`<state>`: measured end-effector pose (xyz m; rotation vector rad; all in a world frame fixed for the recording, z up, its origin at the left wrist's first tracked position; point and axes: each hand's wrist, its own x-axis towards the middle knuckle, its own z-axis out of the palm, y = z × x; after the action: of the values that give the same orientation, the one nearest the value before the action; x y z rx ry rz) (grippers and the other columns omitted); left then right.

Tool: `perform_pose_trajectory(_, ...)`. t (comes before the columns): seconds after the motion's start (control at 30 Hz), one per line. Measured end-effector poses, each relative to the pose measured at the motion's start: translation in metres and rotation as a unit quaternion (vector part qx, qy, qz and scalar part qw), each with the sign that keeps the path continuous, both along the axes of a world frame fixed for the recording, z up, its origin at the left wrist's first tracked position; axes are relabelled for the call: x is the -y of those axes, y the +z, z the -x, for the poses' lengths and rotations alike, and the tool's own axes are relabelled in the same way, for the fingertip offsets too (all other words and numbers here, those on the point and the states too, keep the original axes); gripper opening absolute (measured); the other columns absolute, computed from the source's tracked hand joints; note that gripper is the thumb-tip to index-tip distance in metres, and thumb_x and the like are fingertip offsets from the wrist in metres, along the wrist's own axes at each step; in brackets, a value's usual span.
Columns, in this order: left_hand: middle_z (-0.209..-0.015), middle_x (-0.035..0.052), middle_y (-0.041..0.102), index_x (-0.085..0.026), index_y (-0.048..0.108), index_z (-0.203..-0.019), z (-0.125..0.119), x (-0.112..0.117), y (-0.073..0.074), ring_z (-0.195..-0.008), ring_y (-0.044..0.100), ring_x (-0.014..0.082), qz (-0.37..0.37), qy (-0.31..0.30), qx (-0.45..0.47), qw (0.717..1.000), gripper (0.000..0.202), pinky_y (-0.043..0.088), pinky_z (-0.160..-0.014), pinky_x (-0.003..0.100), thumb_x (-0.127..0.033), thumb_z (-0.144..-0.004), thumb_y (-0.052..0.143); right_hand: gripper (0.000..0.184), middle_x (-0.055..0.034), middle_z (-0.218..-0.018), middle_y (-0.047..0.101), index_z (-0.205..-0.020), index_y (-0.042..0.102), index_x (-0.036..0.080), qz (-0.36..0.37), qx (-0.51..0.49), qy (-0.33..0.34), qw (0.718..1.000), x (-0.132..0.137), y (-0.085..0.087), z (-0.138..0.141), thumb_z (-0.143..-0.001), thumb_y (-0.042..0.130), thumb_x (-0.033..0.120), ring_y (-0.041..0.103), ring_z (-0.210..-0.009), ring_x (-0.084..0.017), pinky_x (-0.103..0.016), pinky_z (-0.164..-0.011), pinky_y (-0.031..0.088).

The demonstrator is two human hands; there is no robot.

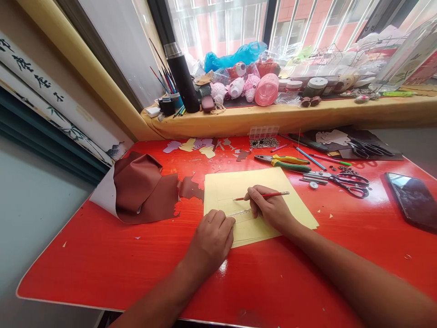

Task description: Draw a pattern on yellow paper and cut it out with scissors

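Observation:
My right hand [269, 208] grips a red pencil [261, 196], its tip on a sheet of pale yellow paper [225, 189]. My left hand [211, 237] presses down on a clear plastic ruler [241, 212] lying across the paper. Much of the ruler is hidden under my left fingers. Several sheets seem stacked under the top one, though I cannot tell how many. Faint lines show on the paper near the ruler.
The red table [102, 259] holds brown leather offcuts [143, 189], pliers [282, 161], black-handled scissors [351, 184] and a phone [411, 200]. Behind them are a bead box [263, 132] and a crowded yellow windowsill [273, 119].

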<state>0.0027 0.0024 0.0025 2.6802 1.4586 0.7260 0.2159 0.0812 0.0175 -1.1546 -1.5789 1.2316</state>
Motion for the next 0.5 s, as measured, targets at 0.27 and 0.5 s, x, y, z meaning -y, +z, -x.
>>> perform_pose_trajectory(0.27,-0.09,0.006,0.06,-0.02,0.062,-0.106,-0.0008,0.0003,0.001,-0.086,0.055,0.0252,0.003,0.0,0.006,1.0,0.018,0.052,-0.077,0.039,-0.009,-0.103,0.049,0.052,0.0033,-0.054,0.06,-0.082,0.068,0.023,-0.002,0.004,0.004,1.0,0.0011,0.0049,0.0013,-0.106,0.054,0.067,0.054,-0.048,-0.017,-0.033,-0.057,0.047)
perform_pose_trajectory(0.5,-0.09,0.0054,0.06,-0.022,0.063,-0.105,-0.001,0.0003,0.0016,-0.086,0.056,0.0248,0.004,0.003,0.005,1.0,0.02,0.051,-0.076,0.039,-0.01,-0.104,0.047,0.051,0.0035,-0.053,0.06,-0.081,0.068,0.023,-0.001,0.008,0.006,1.0,0.0013,0.005,0.0015,-0.106,0.054,0.066,0.055,-0.048,-0.017,-0.033,-0.059,0.049)
